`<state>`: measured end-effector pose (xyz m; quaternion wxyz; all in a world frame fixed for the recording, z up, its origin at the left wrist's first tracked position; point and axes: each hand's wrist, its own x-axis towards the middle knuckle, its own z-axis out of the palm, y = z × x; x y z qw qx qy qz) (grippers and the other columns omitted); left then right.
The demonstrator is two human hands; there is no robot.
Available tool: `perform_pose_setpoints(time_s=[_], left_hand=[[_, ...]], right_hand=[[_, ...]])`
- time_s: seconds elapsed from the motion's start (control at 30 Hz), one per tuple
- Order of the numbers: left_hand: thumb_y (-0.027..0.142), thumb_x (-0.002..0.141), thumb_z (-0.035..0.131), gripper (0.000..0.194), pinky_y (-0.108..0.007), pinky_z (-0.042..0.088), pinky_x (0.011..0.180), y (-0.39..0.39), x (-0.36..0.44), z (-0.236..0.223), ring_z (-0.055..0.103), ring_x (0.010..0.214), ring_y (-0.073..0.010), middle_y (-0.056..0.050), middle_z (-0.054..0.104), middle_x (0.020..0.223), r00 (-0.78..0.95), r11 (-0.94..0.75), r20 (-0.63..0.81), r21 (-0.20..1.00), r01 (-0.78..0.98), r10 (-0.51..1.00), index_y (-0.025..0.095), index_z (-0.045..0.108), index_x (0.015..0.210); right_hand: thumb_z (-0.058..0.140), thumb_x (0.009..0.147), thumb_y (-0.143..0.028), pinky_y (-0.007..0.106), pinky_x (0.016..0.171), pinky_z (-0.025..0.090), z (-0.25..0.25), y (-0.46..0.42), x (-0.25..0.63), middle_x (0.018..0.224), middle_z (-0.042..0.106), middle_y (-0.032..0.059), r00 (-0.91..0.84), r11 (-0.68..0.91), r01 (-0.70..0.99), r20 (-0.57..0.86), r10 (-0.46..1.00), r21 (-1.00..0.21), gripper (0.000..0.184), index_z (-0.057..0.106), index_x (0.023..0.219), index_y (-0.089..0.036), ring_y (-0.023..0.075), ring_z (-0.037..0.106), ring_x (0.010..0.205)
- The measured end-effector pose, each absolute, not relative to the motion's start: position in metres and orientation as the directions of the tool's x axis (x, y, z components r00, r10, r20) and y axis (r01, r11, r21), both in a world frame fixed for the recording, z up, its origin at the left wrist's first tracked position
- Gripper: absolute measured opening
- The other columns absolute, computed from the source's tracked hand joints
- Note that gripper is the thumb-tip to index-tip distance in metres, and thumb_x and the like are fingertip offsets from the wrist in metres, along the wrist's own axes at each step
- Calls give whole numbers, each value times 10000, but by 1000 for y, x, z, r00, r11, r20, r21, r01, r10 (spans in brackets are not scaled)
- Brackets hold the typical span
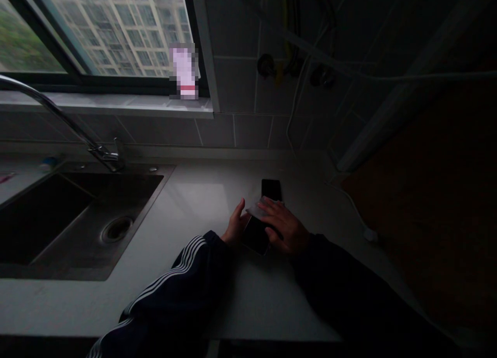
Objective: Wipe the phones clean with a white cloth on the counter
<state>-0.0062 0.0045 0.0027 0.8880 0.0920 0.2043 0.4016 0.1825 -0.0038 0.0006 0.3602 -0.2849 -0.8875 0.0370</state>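
Note:
Dark and flat like a smartphone, a black slab (256, 234) is tilted just above or on the white counter. My left hand (235, 224) supports its left edge, thumb pointing up and the other fingers partly hidden behind it. Across its upper end my right hand (286, 227) presses a thin pale tissue (257, 209), with the fingers stretched over it and the thumb near the right edge. Just beyond my right fingers lies a second black phone-like slab (271, 188), its near end covered by the tissue and hand.
To the left, a steel sink (155, 197) is set into the white counter (186, 218), with a curved chrome faucet (73, 125) behind it. A window sill (128, 103) runs above. A white cable (292, 114) hangs down the tiled wall, and a white plug (370, 235) lies at right.

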Motion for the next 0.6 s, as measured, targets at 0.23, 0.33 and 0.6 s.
perform_pose_setpoints(time_s=[0.23, 0.33, 0.6], left_hand=[[618, 1001, 319, 718, -393, 518, 904, 5, -5, 0, 740, 939, -310, -188, 760, 1024, 599, 678, -317, 352, -645, 735, 50, 625, 1315], [673, 987, 266, 789, -326, 537, 698, 6, -7, -2, 743, 770, -275, -185, 763, 893, 600, 701, -361, 371, -610, 714, 32, 649, 1241], [716, 971, 205, 849, -261, 384, 419, 11, -12, -5, 568, 400, -160, -136, 748, 759, 572, 697, -398, 435, -570, 717, 50, 609, 1310]], right_hand=[[486, 1009, -427, 586, 1191, 364, -3, -8, 180, 1526, 504, 189, -695, 863, 421, 512, 505, -279, 579, 488, 1485, -98, 318, 336, 1511], [524, 978, -530, 585, 1188, 359, -5, -17, 173, 1507, 518, 210, -758, 887, 340, 467, 455, -313, 648, 534, 1442, -77, 329, 374, 1491], [535, 985, -491, 486, 1193, 385, 9, -37, 166, 1421, 619, 173, -732, 827, 125, 512, 449, -548, 558, 556, 1421, -144, 256, 532, 1391]])
